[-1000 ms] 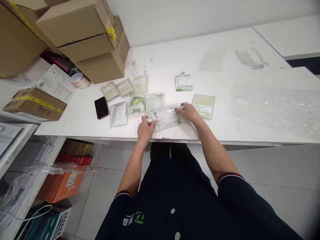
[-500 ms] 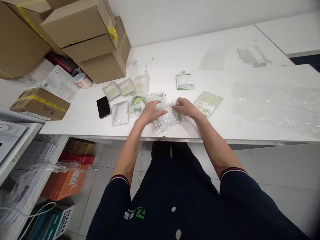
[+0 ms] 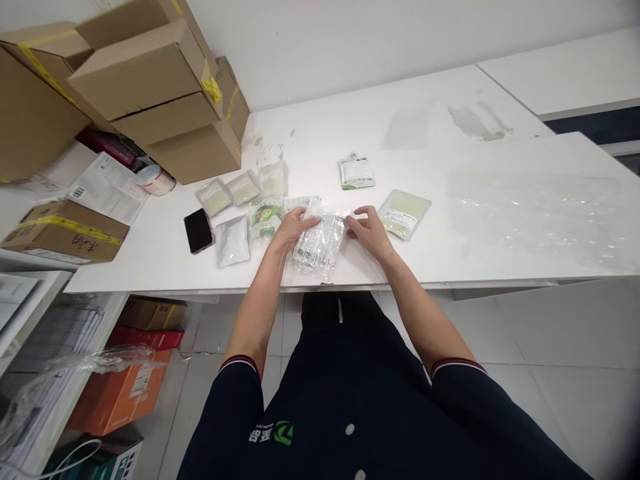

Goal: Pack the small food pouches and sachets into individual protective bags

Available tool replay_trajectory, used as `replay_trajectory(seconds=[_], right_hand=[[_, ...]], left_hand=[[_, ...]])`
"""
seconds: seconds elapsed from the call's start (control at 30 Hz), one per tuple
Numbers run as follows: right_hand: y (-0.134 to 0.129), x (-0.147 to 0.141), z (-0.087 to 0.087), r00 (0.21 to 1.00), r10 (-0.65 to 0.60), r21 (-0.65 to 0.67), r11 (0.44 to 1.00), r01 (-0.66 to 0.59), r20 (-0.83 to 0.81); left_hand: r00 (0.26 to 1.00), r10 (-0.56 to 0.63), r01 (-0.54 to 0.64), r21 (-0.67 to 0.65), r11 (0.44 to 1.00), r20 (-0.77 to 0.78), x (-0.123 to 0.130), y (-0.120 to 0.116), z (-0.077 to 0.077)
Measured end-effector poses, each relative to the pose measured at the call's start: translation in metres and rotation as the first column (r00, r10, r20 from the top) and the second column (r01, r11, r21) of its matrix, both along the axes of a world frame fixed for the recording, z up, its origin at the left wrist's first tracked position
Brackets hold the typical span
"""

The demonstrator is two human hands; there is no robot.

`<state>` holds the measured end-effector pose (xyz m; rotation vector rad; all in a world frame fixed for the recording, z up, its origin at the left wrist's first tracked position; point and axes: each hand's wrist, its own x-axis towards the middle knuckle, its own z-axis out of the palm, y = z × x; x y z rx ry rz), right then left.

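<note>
Between my hands, low over the table's front edge, is a clear bubble-wrap sleeve with a printed packet showing through it. My left hand grips its left side, thumb on top. At its upper right side my right hand has bent fingers at the edge; the fingertips touch the plastic. Behind my left hand lie a packet with a green fruit picture and a partly covered printed packet. A flat pale-green pouch rests just right of my right hand.
A white-and-green spouted pouch lies farther back. To the left are several pale-green packets, a white pouch and a black phone. Cardboard boxes stack at the back left. Bubble wrap spreads across the right side.
The sleeve has turned more upright between my hands. My left hand has closed on its left side, while my right hand has loosened and shifted along its right edge. The whole view has shifted slightly.
</note>
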<state>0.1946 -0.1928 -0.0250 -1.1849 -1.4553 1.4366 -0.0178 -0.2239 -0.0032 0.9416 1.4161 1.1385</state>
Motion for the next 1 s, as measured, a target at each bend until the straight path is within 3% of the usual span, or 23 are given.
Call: replay_trajectory(seconds=[0.1,0.17,0.27,0.37,0.6,0.77,0.93,1.0], right_hand=[[-0.007,-0.014,-0.007,0.986,-0.074,0.116,0.989,0.091,-0.148],[-0.006,-0.022,-0.008,0.980,-0.089,0.192,0.974,0.124,-0.181],[0.001,-0.027,-0.007,0.987,-0.024,0.239,0.969,0.062,-0.158],[0.009,-0.024,-0.005,0.993,0.037,0.189,0.982,-0.016,-0.110],[0.014,-0.010,0.013,0.991,0.118,0.147,0.981,-0.126,0.059],[0.014,-0.004,0.026,0.961,0.196,0.140,0.964,-0.225,0.193],[0.017,-0.007,0.020,0.961,0.125,0.224,0.957,-0.182,0.247],[0.017,-0.007,0.015,0.969,0.157,0.179,0.965,-0.192,0.190]], left_hand=[[0.993,0.098,-0.088,0.138,0.987,-0.073,0.004,-0.006,-0.008],[0.986,0.114,-0.083,0.230,0.970,-0.125,0.006,-0.009,-0.012],[0.984,0.075,-0.017,0.326,0.945,-0.165,0.006,-0.010,-0.016],[0.984,0.064,0.002,0.366,0.931,-0.169,0.004,-0.009,-0.018],[0.993,0.091,-0.066,0.298,0.952,-0.069,0.005,-0.006,-0.013],[0.985,0.063,-0.029,0.206,0.978,-0.163,0.007,-0.008,0.002],[0.967,0.008,0.012,0.079,0.997,-0.253,0.004,-0.003,0.015],[0.955,-0.011,0.024,0.040,0.999,-0.296,0.002,-0.001,0.017]])
